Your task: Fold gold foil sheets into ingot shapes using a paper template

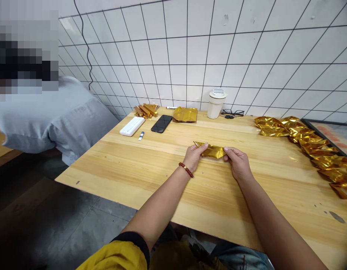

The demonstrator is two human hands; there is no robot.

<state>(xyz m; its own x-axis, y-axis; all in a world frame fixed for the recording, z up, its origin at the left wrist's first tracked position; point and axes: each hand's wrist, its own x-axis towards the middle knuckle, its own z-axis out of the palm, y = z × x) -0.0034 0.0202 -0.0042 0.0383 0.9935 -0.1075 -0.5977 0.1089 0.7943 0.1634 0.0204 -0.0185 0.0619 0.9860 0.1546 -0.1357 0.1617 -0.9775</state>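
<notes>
A folded piece of shiny gold foil paper (214,151) is held between my two hands, just above the wooden table (139,168). My left hand (193,156) pinches its left end, thumb on top. The right end sits between the thumb and fingers of my right hand (238,161). A pointed corner of the foil sticks up past my left thumb. The fingers beneath the foil are mostly hidden. Farther back lies a flat stack of gold foil sheets (185,114).
Folded gold foil pieces (314,144) line the table's right side by a dark-framed board (328,131). Toward the back are gold strips (146,110), a white power bank (132,126), a phone (161,123), a small tube (141,135), a white cup (216,104) and glasses (232,113). A person (63,112) leans at left.
</notes>
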